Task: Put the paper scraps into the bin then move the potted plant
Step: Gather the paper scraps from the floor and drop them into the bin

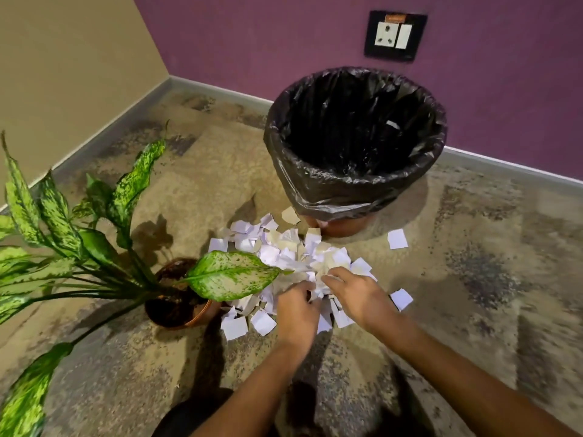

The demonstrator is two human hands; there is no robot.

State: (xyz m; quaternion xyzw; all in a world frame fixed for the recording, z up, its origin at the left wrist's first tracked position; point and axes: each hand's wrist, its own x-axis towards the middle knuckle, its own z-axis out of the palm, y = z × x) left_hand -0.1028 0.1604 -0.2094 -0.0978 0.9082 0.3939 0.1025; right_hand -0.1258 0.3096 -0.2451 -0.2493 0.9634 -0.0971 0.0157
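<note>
A heap of white paper scraps (284,250) lies on the carpet in front of the bin (356,184), which is lined with a black bag and holds one scrap inside. My left hand (296,310) and my right hand (353,294) rest on the near side of the heap, fingers curled around a bunch of scraps between them. The potted plant (179,304), a brown pot with long speckled green leaves, stands just left of the heap. One broad leaf (230,272) reaches over the scraps.
Two stray scraps (397,238) lie apart to the right of the heap. Purple wall with a socket plate (394,36) stands behind the bin, a beige wall to the left. Patterned carpet (473,279) spreads to the right.
</note>
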